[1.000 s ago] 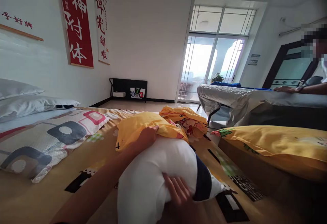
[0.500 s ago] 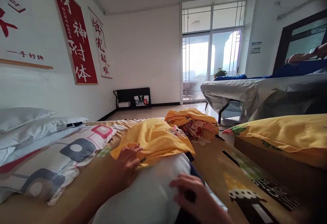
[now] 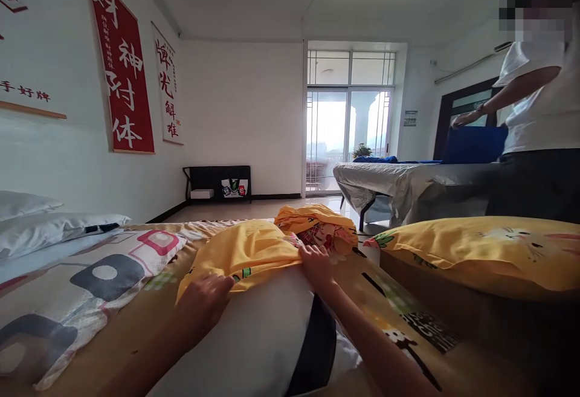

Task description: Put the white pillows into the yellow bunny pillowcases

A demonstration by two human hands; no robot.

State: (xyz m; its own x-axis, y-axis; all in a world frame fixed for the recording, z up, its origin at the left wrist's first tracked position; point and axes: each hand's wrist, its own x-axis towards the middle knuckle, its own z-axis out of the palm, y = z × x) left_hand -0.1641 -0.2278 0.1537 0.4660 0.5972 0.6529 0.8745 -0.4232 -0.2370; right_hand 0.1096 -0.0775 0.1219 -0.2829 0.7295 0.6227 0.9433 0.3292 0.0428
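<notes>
A white pillow [image 3: 254, 330] with a dark band along its right side lies in front of me, its far end inside a yellow pillowcase [image 3: 240, 249]. My left hand [image 3: 208, 300] is closed on the left part of the pillowcase's near edge. On the right part of that edge, my right hand [image 3: 316, 267] grips the cloth with bent fingers. Just beyond lies a crumpled yellow cloth [image 3: 312, 219] with a red patterned patch.
To the left lie a patterned pillow [image 3: 118, 264] and white pillows [image 3: 58, 231]. A yellow pillow with a rabbit print [image 3: 471, 246] rests at right. Behind it, a person [image 3: 534, 95] holds blue cloth [image 3: 473, 143] at a plastic-covered table [image 3: 385, 173]. Printed bedding [image 3: 376, 300] lies under the pillows.
My right hand has moved forward from above the white pillow onto the pillowcase's edge. The left hand still holds the cloth. The view has shifted right, bringing more of the other person into sight.
</notes>
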